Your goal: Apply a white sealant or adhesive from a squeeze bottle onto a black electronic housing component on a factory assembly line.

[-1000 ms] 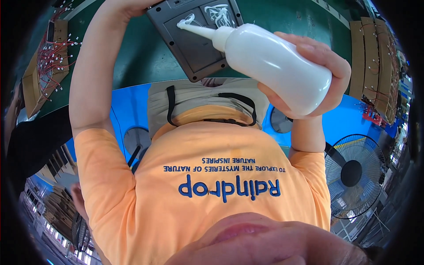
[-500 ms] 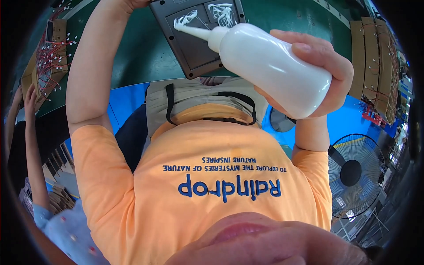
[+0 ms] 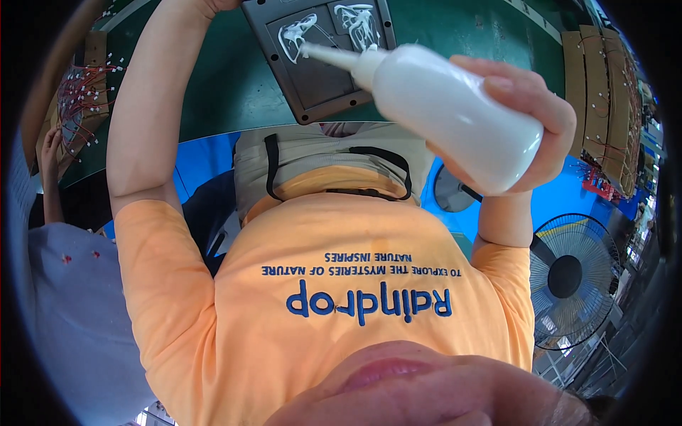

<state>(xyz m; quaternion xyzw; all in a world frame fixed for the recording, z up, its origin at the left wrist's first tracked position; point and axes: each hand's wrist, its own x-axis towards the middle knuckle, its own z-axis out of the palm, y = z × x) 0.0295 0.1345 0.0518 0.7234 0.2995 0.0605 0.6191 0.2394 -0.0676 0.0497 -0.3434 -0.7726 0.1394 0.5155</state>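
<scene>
My right hand (image 3: 553, 121) is closed around a white squeeze bottle (image 3: 455, 106) with a long tapered nozzle. The bottle is tilted, its nozzle pointing left over a dark grey plastic panel (image 3: 302, 91). On the panel lie two patches of stringy white paste, a left patch (image 3: 290, 41) and a right patch (image 3: 362, 25). The nozzle tip is at the lower end of the left patch; whether it touches cannot be told. At the top edge, my left hand (image 3: 219, 4) is by the panel's upper left corner, its fingers mostly cut off by the frame.
The panel rests on a green work table (image 3: 462, 28). Cardboard trays with red wires (image 3: 85, 106) stand at the left, and more cardboard trays (image 3: 597, 92) at the right. A black fan (image 3: 565, 277) is at lower right. A co-worker's sleeve (image 3: 78, 284) and hand are at the left.
My right hand has shifted the bottle slightly right and down. The left patch now has a longer line of white paste. At the left, the co-worker's body has come further into view.
</scene>
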